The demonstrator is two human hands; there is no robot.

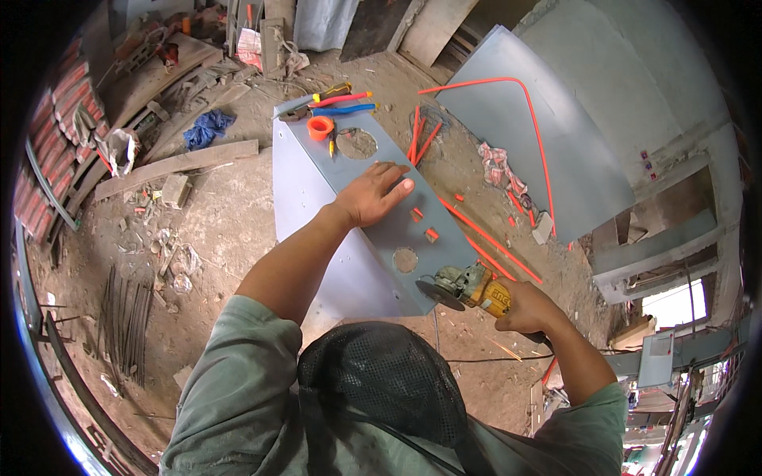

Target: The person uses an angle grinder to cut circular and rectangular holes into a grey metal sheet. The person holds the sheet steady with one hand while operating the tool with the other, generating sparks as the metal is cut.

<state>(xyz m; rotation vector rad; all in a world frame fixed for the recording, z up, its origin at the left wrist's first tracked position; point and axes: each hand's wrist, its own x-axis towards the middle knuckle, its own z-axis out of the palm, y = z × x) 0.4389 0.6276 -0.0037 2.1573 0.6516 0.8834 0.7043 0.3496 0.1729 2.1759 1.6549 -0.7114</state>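
My left hand [375, 193] rests with fingers apart on a grey box-like sheet panel [341, 170], below its upper round hole [357, 143]. My right hand [517, 308] grips a yellow angle grinder [492, 294], whose dark disc [439, 293] is at the panel's right front corner, beside a smaller round hole [405, 260]. Two small orange pieces [431, 234] sit on the panel. At its far end lie pliers [294, 112], red-handled [341, 97] and blue-handled [349, 108] tools, a yellow-and-black tool [333, 90] and an orange ring-shaped item [321, 127].
Long orange tubes [492, 242] lie right of the panel, near a large grey sheet [571, 159]. Left are a plank [175, 170], blue cloth [208, 130], dark rods [125, 333] and stacked reddish sacks [59, 143]. A black cable [492, 360] crosses the dirt floor.
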